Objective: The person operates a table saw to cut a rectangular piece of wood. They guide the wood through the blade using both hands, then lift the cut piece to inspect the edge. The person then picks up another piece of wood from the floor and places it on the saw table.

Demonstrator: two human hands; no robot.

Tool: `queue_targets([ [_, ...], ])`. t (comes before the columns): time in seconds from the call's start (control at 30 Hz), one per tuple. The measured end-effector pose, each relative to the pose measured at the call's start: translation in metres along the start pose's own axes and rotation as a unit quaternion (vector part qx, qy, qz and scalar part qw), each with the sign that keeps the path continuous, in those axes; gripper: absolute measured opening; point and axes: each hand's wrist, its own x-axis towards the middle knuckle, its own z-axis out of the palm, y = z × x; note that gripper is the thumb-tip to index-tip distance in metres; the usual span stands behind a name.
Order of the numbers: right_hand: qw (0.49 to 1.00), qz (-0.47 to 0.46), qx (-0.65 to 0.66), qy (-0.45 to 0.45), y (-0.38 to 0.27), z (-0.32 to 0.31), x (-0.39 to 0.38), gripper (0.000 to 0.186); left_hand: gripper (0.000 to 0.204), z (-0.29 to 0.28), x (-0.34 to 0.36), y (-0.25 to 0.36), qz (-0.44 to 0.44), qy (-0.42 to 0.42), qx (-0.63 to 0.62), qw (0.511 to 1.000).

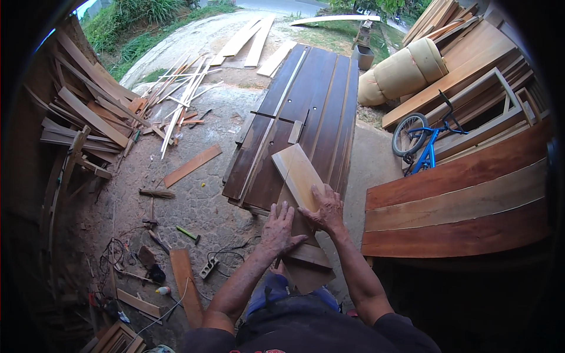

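Note:
A pale wooden board [293, 167] lies slantwise over the near end of a dark plank workbench [309, 82]. My right hand [325, 209] rests on the board's near part, its fingers spread along the right edge. My left hand [281, 230] lies with stretched fingers on a darker wooden piece [304, 230], thumb pointing right. Close to my body is another brown wood piece [311, 255], angled across the near end. How these pieces join under my hands is hidden. A small wood block [296, 132] sits on the bench just beyond the pale board.
Reddish-brown joined planks [453, 206] stand at the right, below a blue bicycle [429, 147]. A rolled foam mat [406, 70] lies farther back. On the left floor are a green-handled hammer [188, 235], a power strip [209, 267], cords and loose boards. Wood strips [185, 100] are heaped farther off.

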Motion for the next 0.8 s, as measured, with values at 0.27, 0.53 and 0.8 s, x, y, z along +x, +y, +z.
queue_targets([
  [0.27, 1.000, 0.002, 0.004, 0.004, -0.001, 0.000, 0.000, 0.088, 0.092, -0.002, 0.000, 0.002, 0.000, -0.003, 0.006, 1.000],
  [0.53, 1.000, -0.002, -0.006, 0.015, 0.001, 0.006, -0.002, 0.085, 0.077, 0.001, 0.016, -0.003, 0.101, 0.103, 0.015, 0.989],
  [0.8, 1.000, 0.008, -0.008, 0.017, 0.003, 0.011, 0.001, 0.082, 0.080, 0.002, 0.057, -0.009, 0.160, -0.037, 0.048, 0.985],
])
